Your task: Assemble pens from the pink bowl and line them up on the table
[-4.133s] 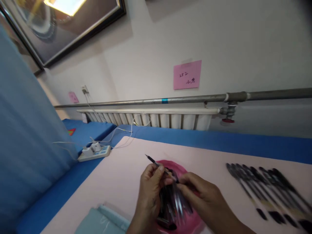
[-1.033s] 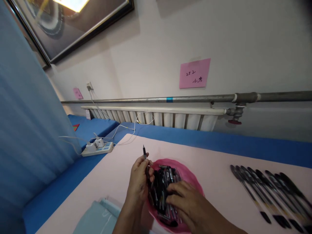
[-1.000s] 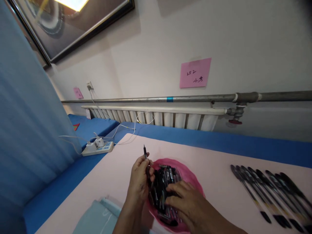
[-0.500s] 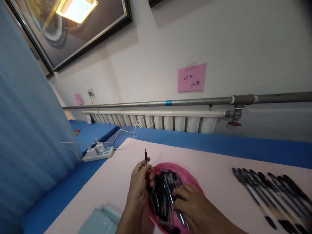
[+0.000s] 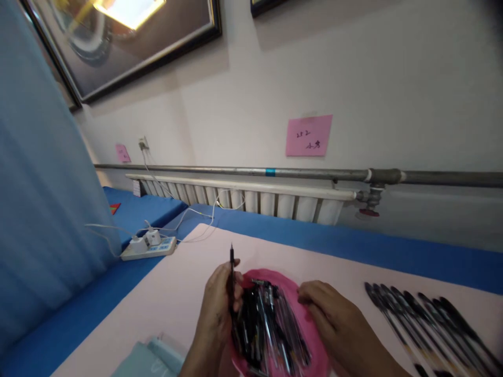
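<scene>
A pink basket (image 5: 257,273) full of loose pen parts (image 5: 271,324), black and clear, stands on the pink sheet between my hands. Upright in my left hand (image 5: 216,303) is a black pen (image 5: 231,255), its pointed tip up and the fingers wrapped round its lower part. That hand is at the basket's left side. My right hand (image 5: 334,314) is over the basket's right rim, fingers curled together; what they hold, if anything, is hidden. Several pens (image 5: 416,309) lie side by side in a slanting row to the right.
The pink sheet (image 5: 157,298) covers a blue surface (image 5: 251,221). A power strip (image 5: 168,246) with plugs and white cables lies at the left, near a blue curtain (image 5: 51,173). A light-blue bag-like item (image 5: 145,358) is at the front. Behind run a radiator (image 5: 267,204) and a pipe (image 5: 231,170).
My right hand has come out of the pen parts and moved right to the basket's rim. My left hand still holds the pen upright. The view has shifted slightly.
</scene>
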The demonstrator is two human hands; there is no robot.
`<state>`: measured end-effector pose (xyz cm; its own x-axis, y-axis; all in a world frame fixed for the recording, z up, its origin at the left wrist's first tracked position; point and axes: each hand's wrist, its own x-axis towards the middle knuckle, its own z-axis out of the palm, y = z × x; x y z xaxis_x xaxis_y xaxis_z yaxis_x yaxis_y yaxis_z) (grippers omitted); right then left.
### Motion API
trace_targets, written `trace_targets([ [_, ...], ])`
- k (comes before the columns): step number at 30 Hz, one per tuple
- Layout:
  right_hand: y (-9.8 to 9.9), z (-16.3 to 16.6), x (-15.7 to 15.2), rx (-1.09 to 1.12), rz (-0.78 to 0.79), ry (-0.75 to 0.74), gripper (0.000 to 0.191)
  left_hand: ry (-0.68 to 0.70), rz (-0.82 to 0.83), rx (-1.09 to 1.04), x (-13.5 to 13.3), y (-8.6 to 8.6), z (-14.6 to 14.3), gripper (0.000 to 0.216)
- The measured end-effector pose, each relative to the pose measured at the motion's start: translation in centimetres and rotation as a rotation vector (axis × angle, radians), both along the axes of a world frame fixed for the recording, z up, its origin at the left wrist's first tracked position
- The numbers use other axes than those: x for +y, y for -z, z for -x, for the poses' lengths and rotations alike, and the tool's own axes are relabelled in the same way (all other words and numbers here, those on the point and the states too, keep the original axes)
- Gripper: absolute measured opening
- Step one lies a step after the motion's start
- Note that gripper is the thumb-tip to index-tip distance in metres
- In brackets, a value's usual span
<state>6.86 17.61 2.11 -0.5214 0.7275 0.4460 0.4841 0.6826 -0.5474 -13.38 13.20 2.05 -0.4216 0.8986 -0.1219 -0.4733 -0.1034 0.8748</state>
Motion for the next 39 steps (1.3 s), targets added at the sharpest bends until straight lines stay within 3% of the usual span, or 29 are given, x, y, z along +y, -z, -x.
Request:
trace_targets([
  [6, -2.4, 2.8, 1.0, -0.007, 0.113, -0.048, 0.023, 0.051, -0.019, 0.026, 0.0, 0.3, 0.0, 0.036],
  [9, -3.1, 4.6, 2.1, 0.006, 0.098, -0.072, 0.025, 0.071, 0.002, 0.025, 0.0, 0.3, 0.1, 0.035],
  [12, -1.9, 5.3, 3.0, -0.034, 0.084, -0.128, 0.023, 0.064, 0.030, 0.022, 0.1, 0.3, 0.2, 0.033],
  [16, 0.4, 4.9, 3.1, -0.166, 0.048, -0.335, 0.019, 0.046, 0.064, 0.027, 0.3, 0.3, 0.2, 0.034],
  [21, 0.7, 5.1, 2.4, -0.263, -0.032, -0.485, 0.017, 0.059, 0.067, 0.035, 0.3, 0.3, 0.2, 0.032],
  [39, 1.1, 6.8, 1.1, -0.497, -0.056, -0.246, 0.013, 0.034, 0.064, 0.028, 0.3, 0.7, 0.2, 0.033],
])
